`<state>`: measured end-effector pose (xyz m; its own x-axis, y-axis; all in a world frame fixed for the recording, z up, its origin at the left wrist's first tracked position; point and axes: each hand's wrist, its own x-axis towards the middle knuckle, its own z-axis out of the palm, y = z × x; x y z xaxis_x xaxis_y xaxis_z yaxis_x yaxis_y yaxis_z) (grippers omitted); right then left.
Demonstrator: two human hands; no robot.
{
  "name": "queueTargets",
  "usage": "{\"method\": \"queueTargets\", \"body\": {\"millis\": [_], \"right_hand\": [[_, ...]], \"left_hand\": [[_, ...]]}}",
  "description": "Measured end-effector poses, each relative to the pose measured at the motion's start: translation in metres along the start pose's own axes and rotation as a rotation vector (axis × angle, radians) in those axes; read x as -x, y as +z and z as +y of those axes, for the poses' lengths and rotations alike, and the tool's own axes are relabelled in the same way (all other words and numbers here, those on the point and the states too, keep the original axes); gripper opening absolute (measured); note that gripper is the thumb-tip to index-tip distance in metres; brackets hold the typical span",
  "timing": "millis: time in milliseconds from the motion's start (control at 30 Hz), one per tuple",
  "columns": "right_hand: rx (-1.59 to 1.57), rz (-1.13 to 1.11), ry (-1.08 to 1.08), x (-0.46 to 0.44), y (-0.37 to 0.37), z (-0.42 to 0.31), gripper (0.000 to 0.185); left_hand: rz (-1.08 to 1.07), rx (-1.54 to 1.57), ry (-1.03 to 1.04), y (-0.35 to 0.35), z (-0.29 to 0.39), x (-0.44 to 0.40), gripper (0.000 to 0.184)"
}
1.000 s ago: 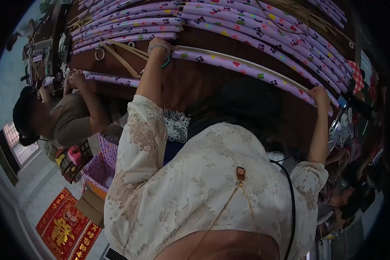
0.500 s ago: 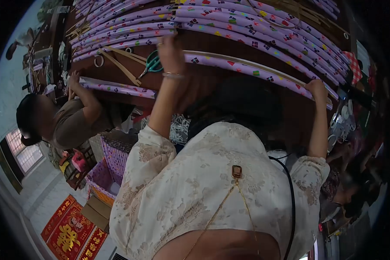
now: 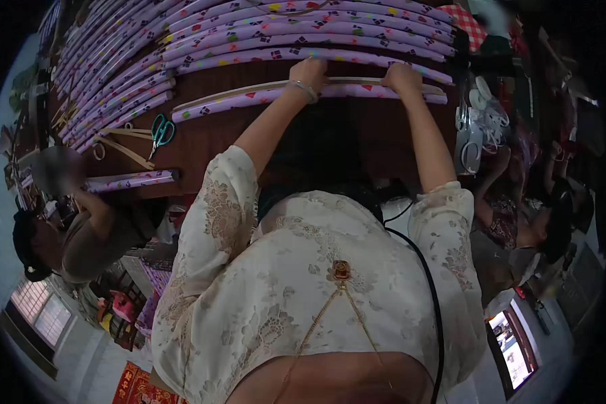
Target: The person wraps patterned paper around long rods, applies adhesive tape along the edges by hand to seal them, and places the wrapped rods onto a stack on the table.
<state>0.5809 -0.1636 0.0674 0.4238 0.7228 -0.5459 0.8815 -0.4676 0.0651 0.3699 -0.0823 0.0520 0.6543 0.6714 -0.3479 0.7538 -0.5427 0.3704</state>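
A purple patterned roll [image 3: 249, 99], like rolled wrapping paper, lies crosswise on the brown table in front of me. A thin tan strip [image 3: 357, 80] runs along its far edge. My left hand [image 3: 310, 73], with a bracelet at the wrist, has its fingers closed at the strip and roll near the middle. Further right, my right hand [image 3: 404, 79] is closed on the same edge. The fingertips of both hands are partly hidden. Teal-handled scissors [image 3: 160, 131] lie to the left of the roll, beside flat tan strips [image 3: 124, 152].
Many similar purple rolls [image 3: 283, 27] lie side by side at the back. A co-worker [image 3: 91, 229] sits at the left near another short roll [image 3: 131, 180]. At the right are a clear container of white loops [image 3: 481, 124] and another person [image 3: 518, 215].
My view has swung to the right. My left hand, raised and blurred before, has come down onto the roll's edge. My right hand has moved inward from the roll's right end.
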Motion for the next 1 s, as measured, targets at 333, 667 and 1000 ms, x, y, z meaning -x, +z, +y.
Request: {"method": "queueTargets", "body": {"millis": [333,667,1000], "right_hand": [[-0.228,0.030,-0.187,-0.001,0.016,0.019,0.026],[-0.329,0.324,-0.481,0.020,0.031,0.048,0.022],[-0.329,0.709,-0.529,0.027,0.039,0.117,0.015]], "left_hand": [[0.030,0.090,-0.222,0.015,-0.006,-0.004,0.023],[0.072,0.049,-0.271,0.014,0.001,0.000,0.025],[0.088,0.061,-0.235,0.016,-0.004,0.002,0.025]]}}
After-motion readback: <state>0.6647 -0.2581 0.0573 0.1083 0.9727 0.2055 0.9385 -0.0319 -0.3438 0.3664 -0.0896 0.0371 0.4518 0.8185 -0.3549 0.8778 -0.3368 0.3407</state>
